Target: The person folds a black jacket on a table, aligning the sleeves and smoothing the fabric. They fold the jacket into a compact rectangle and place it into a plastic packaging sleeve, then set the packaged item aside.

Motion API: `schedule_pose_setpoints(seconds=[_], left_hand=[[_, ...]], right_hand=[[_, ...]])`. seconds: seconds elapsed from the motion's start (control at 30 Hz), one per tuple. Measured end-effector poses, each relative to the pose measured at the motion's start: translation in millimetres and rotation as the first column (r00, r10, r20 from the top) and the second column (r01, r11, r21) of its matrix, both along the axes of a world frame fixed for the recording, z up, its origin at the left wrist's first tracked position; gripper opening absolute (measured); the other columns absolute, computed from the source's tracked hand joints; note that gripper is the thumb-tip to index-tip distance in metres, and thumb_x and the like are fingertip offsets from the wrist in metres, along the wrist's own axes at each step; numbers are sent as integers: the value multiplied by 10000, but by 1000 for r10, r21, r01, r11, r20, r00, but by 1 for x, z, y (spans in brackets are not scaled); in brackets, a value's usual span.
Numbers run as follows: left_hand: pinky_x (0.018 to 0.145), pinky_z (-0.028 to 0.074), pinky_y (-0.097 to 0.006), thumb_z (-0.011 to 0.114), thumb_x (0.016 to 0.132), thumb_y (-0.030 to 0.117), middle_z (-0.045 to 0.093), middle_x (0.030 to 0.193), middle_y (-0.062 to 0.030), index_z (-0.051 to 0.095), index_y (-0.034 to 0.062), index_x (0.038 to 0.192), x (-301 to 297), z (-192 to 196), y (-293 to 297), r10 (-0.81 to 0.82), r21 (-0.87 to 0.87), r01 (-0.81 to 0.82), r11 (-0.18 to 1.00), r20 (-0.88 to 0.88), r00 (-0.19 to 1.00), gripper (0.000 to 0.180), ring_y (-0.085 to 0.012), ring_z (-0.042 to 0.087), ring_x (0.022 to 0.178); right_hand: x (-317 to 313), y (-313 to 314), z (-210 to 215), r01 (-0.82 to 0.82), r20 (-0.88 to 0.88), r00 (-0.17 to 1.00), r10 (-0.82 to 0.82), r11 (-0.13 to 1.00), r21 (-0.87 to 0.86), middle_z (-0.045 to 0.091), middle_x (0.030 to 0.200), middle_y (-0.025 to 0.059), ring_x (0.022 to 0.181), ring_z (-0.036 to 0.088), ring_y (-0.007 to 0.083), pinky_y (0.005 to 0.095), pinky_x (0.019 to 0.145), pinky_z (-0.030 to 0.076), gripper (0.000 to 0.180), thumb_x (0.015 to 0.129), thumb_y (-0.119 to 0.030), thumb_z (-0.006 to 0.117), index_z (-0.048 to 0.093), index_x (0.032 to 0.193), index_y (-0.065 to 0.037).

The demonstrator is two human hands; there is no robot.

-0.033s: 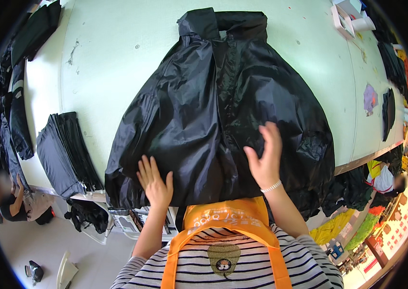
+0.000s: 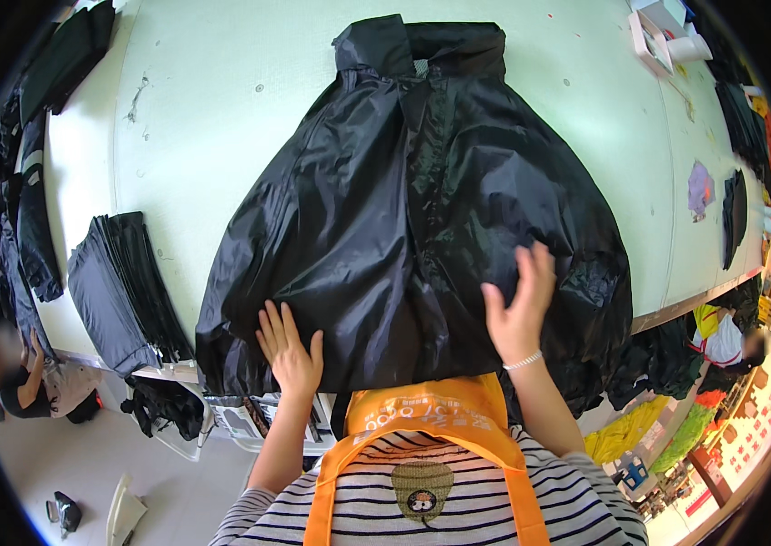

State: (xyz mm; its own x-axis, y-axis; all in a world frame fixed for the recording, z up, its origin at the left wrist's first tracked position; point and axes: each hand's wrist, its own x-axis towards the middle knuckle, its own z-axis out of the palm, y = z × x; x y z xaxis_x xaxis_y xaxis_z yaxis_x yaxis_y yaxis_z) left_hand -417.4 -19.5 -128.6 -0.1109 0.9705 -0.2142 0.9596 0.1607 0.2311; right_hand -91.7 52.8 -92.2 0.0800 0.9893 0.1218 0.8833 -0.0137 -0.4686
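Note:
A shiny black jacket (image 2: pixel 349 209) is spread front side up on a pale green table (image 2: pixel 194 100). Its collar lies at the far end, and its hem reaches the near edge, close to my orange apron. My left hand (image 2: pixel 291 350) rests flat on the lower left of the jacket, fingers stretched out. Over the lower right panel is my right hand (image 2: pixel 520 309), with a bracelet at the wrist. Its thumb stands apart from the raised, slightly bent fingers, and it holds nothing. Whether its edge touches the fabric I cannot tell.
A stack of folded black fabric (image 2: pixel 117 287) sits at the table's left edge. More dark cloth (image 2: pixel 67 68) lies farther left, near a person (image 2: pixel 26 382). On the right are a purple scrap (image 2: pixel 699 189), a white box (image 2: pixel 651 41) and dark garments (image 2: pixel 658 359) below the table edge.
My right hand has shifted to the right over the jacket. My left hand has moved very slightly left and stays flat. The jacket lies in nearly the same place.

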Motion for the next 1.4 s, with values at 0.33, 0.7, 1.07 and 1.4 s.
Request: schedule_pose_setpoints(seconds=[0.33,0.7,1.07,1.4], left_hand=[[928,359,-518,498,884,367,217,1506,-182,276,46,1438,-11,-33,118,-85,151,94,984,-63,994,677,-383,235,1371],[990,326,-496,646,806,416,501,1274,-159,523,39,1163,41,-17,235,-167,457,174,872,-57,984,534,-346,447,1189],[529,422,-343,582,871,206,541,565,-154,520,-36,683,98,3,146,75,-298,242,923,758,648,314,-240,535,515],[647,387,-207,484,939,181,547,782,40,584,46,973,106,6,128,368,-371,277,886,928,66,172,-43,465,696]], right_hand=[[87,87,-80,76,382,923,-38,993,-85,234,1505,167,1401,186,339,591,1073,156,636,924,-422,452,272,1455,-123],[61,188,-68,-114,335,942,22,960,257,465,1265,185,1209,398,368,521,992,305,399,869,-335,568,514,1181,-94],[-60,23,-23,0,-575,813,-96,986,-164,575,756,155,629,570,335,363,560,451,80,809,-37,615,561,842,13],[-63,26,-19,-56,-661,750,17,998,-38,594,788,75,589,579,137,236,553,456,126,759,10,695,596,835,28]])
